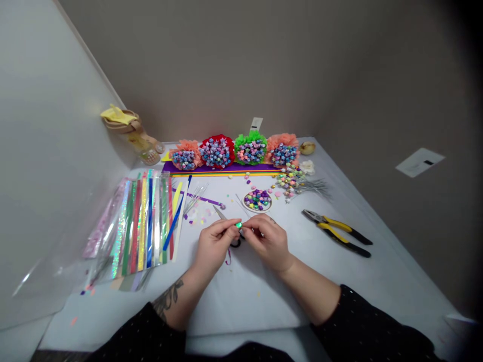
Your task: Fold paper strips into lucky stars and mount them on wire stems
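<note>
1. The left hand has its thumb and finger pinched on a small shiny green piece, which is in the air above the white table, in the middle of the view.
2. The right hand meets this piece from the other side, with its fingertips near together. I cannot tell whether they clamp it or only touch it, because the contact is hidden by the fingers.
3. The green piece is partly covered and very small, so its exact form is hard to make out.
4. Scissors lie under the hands: a blade tip shows beyond the left hand, a black handle loop shows between the wrists, and the middle is covered.
5. Beyond the right hand stands a round dish with small coloured stars; its bottom is hidden by them.
6. At the left, a clear sleeve holds shiny strips; glare makes some of them unclear.
7. At the right, the pliers lie fully visible.
8. Both dark sleeves are cut off by the lower edge.
</note>
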Tool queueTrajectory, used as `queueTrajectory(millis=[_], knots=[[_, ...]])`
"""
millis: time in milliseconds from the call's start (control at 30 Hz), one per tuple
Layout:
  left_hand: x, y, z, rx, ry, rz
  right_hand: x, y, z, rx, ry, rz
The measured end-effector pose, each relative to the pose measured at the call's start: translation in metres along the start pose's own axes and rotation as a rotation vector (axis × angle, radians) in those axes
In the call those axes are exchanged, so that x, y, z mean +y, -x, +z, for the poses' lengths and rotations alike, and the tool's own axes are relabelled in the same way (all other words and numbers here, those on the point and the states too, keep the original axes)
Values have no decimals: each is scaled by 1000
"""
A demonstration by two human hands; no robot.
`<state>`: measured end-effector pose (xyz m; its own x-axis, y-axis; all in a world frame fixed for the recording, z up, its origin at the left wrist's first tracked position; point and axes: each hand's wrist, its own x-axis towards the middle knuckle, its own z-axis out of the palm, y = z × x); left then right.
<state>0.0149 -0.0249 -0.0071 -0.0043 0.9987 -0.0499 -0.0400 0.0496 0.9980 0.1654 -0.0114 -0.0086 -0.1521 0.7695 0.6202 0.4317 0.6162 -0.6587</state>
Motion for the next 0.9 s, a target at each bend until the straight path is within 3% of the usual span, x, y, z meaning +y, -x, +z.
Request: queueTrajectory(millis=[233, 900], knots=[[0, 2, 5, 30, 65, -101, -2, 0, 1, 35, 22, -69], [2, 3, 4, 20, -41, 1, 0, 1, 2, -30, -48, 43]])
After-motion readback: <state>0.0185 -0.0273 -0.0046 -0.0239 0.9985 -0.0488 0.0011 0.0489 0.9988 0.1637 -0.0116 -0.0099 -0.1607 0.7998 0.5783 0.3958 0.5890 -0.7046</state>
